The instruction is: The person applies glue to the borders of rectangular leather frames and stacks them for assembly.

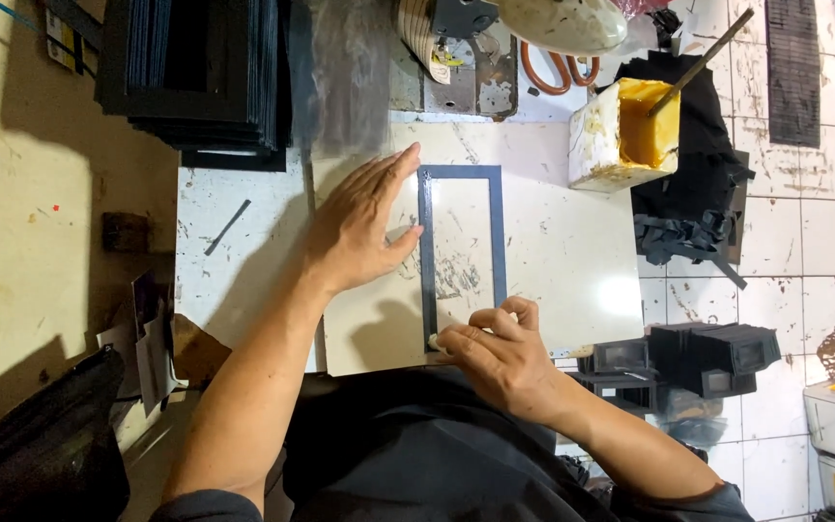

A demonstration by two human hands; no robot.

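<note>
Pinching something small and pale at the near left corner of the frame (460,253), the right hand (500,360) sits closest, fingers curled tight; what it grips, cannot tell. Frame: dark, thin, rectangular, flat on the pale board (553,261) of the table, long axis running straight away from the body. Left hand (359,227) farther out, open, fingers spread, palm down beside the frame's left rail, thumb touching it. Beyond: glue tub (620,135) with stick, black stack (195,72).

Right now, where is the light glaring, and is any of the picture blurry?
Head view: glare whitens the cream board beside the dark frame; the left hand casts a soft shadow leftward; the clear plastic sheet at the top looks hazy; both hands look sharp.
</note>
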